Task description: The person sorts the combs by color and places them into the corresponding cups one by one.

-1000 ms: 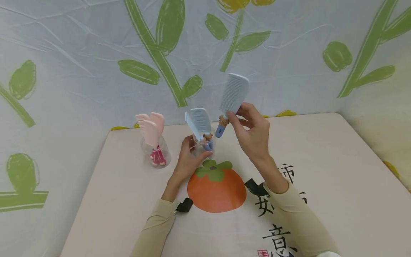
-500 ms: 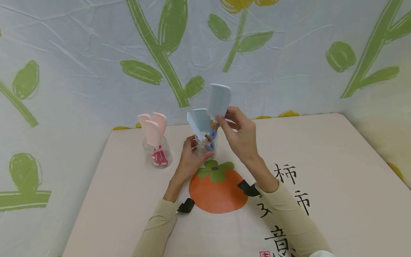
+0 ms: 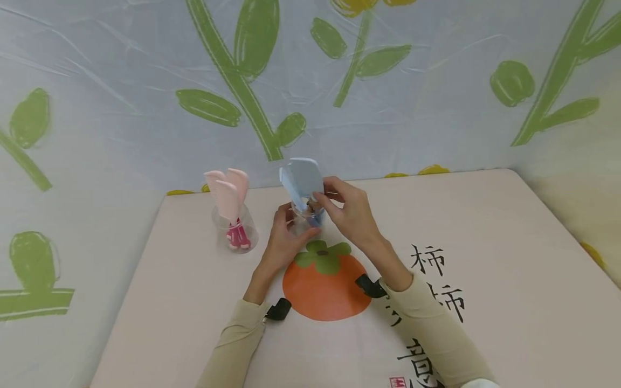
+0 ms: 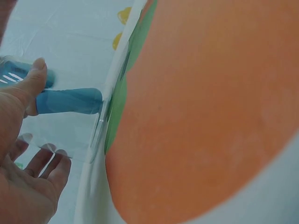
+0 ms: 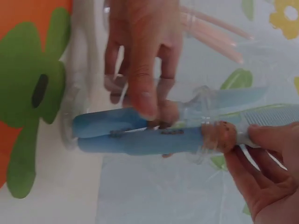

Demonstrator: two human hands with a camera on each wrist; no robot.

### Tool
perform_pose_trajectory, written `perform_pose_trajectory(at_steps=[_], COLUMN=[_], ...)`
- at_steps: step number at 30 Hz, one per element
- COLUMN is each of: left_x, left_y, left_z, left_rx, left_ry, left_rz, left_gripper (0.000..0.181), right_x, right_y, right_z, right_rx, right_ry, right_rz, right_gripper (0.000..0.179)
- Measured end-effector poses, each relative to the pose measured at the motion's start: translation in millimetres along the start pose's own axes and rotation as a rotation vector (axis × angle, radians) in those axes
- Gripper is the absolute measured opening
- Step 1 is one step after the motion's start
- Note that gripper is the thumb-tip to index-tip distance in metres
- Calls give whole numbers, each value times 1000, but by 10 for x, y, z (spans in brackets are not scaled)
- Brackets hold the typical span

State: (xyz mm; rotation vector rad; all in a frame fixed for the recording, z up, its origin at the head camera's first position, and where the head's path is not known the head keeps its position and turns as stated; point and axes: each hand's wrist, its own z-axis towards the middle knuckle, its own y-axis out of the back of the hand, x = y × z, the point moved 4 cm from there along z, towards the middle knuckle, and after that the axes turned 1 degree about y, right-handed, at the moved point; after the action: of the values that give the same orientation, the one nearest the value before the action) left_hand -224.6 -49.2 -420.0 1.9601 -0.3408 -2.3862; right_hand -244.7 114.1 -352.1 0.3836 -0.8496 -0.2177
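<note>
My left hand [image 3: 283, 241] grips a clear jar [image 3: 301, 226] from its left side, thumb in front. In the right wrist view, two blue handles lie inside the jar wall, their ends near its base. My right hand [image 3: 353, 212] pinches a light blue comb [image 5: 275, 116] at the neck, just above a brown figure on its handle [image 5: 163, 141]. That handle stands within the jar, beside another blue comb's handle [image 5: 110, 123]. Other light blue comb heads [image 3: 290, 184] lean out over the rim, partly overlapped by the held comb. In the left wrist view, a blue handle [image 4: 70, 101] shows through the jar.
Left of my hands stands a second clear jar [image 3: 249, 226] with several pink combs [image 3: 228, 199] with dark pink handles. The pale tablecloth [image 3: 184, 302] bears a printed orange persimmon [image 3: 327, 293] and black characters. A leaf-patterned cloth wall [image 3: 145, 108] rises behind the table.
My right hand has moved left and down, bringing the blue comb from the air at the right of the jar into it. The left hand keeps its hold on the jar.
</note>
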Motion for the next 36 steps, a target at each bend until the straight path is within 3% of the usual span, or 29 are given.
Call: perform_pose_trajectory(at_steps=[4,18,25,36], left_x=[1,-32,-30,6], left_y=[22,30,24,-5], left_z=[16,27,10,5], left_rx=[-5,2,14,36], left_ry=[-2,-10,2,27], left_rz=[-14,6,1,-8], left_gripper=[76,77,77,77], right_x=[-49,-137,-123,-73], right_y=[-58,-77,-82,57], right_z=[2,12,-1,2], right_rx=[82,145,191,358], right_ry=[-13,-46,-47,-45], right_rz=[-50,-134,-123,-41], right_gripper=[20,15,18,30])
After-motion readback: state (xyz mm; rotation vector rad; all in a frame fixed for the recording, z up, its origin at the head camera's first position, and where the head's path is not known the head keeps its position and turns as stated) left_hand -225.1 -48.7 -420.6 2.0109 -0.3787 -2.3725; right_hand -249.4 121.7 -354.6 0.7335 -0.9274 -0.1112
